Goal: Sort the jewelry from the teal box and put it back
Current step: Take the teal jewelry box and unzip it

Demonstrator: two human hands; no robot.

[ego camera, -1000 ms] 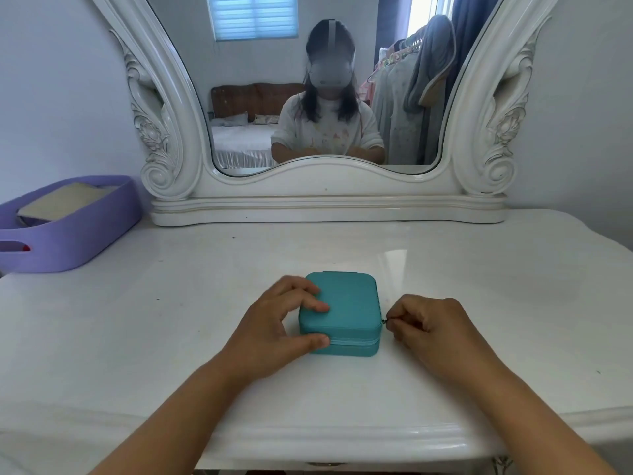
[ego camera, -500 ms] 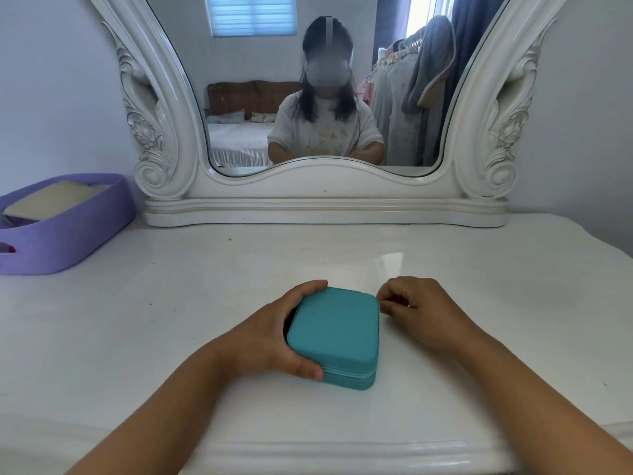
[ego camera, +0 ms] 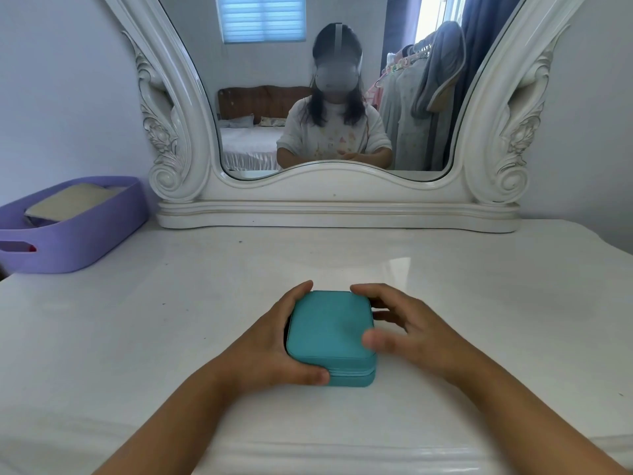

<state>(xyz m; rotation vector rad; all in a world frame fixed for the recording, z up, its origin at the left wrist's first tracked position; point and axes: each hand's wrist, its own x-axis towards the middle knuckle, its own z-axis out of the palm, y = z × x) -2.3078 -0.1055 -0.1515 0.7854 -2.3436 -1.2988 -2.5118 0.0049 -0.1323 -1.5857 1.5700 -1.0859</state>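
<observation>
A small square teal box (ego camera: pixel 330 329) with a zip seam lies closed on the white dressing table (ego camera: pixel 171 320), near its front edge. My left hand (ego camera: pixel 270 347) wraps the box's left side, thumb on the front corner and fingers curled over the far left corner. My right hand (ego camera: pixel 407 332) is at the box's right side, fingers spread along the right edge and thumb over the lid, slightly blurred. No jewelry shows.
A lilac plastic basket (ego camera: pixel 78 241) holding a cream pad stands at the far left. A white carved mirror (ego camera: pixel 337 207) rises along the back of the table, reflecting a person and a clothes rack.
My right hand let go of the zip pull and came from the box's far right corner to its right edge, fingers now spread. The box turned slightly; the left hand kept its hold.
</observation>
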